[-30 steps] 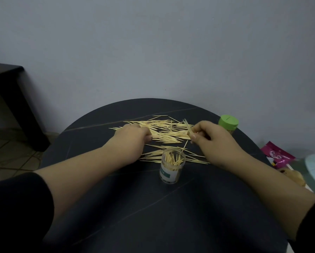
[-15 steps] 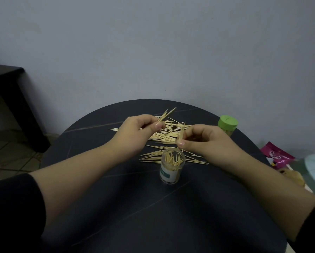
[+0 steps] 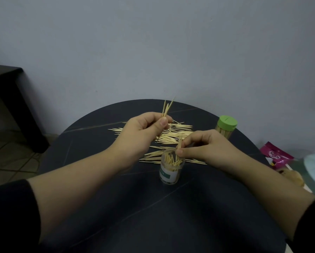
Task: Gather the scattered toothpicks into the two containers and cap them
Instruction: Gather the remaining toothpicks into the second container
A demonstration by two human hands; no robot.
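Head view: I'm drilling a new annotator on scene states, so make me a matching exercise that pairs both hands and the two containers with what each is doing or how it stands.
Column one:
1. left hand
2. right hand
3. clear container
4. green-lidded container

Column two:
A. capped, standing beyond the right hand
B. pinches toothpicks pointing upward
C. uncapped, toothpicks standing inside
D. pinches toothpicks at the open container's mouth

Pairs: 1-B; 2-D; 3-C; 4-A
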